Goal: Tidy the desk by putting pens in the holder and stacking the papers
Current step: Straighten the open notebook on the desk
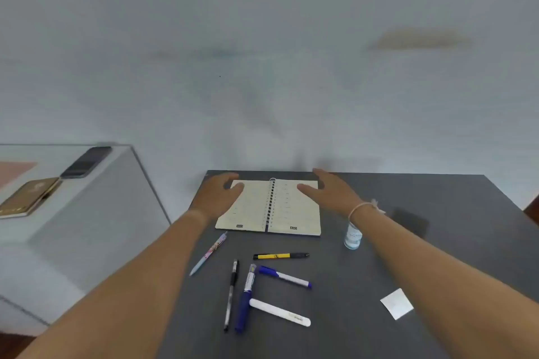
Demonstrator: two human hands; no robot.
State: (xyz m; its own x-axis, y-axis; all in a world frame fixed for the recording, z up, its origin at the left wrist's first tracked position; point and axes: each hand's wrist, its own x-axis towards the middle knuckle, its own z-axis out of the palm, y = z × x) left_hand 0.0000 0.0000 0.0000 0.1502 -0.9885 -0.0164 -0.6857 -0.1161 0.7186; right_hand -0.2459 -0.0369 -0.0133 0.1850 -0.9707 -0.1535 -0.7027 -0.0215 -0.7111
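1. Grey desk (pixel 437 213) is still lying untidy; six pens (pixel 281 255) are sitting loose near the open notebook (pixel 268 207); no holder is showing.
2. Left hand (pixel 217 195) and right hand (pixel 329 192) are hovering spread, gripping nothing, over the pages.

We seem to be at a plain study or home-office corner. A dark grey worktop (pixel 437 213) stands against a bare pale wall (pixel 262 52), carrying an open spiral-bound notebook (pixel 269 207) and several loose pens (pixel 281 255). Beside it, a white cabinet (pixel 96 213) holds a smartphone (pixel 86 162) and a gold-covered book (pixel 27 197).
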